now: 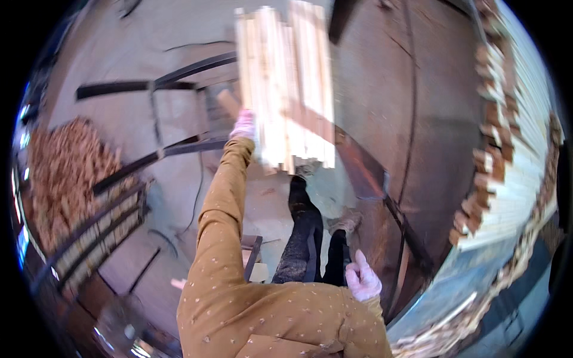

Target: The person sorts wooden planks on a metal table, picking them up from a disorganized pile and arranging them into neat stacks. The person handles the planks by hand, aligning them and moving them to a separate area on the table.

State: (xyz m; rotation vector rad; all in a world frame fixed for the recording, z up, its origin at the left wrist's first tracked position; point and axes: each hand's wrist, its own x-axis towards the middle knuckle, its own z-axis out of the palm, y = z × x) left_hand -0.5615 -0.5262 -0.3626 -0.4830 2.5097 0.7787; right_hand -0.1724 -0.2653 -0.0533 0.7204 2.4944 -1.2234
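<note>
A stack of pale wooden strips (283, 89) lies lengthwise ahead of me, smeared by motion. My left hand (243, 125), in a whitish-pink glove, is closed against the left edge of the stack near its closer end; some fingers are hidden. Under the strips runs a rusty metal beam (361, 167). My right hand (362, 279), gloved alike, hangs low by my right side. Its thumb stands apart from loosely bent fingers, and nothing shows in it.
A dark metal frame (173, 146) stands on the left, with a heap of brown wood pieces (74, 173) beyond it. Along the right runs a long pile of stacked strips (513, 161). Thin cables (199, 197) lie on the floor. A small stool-like frame (253, 250) is near my legs.
</note>
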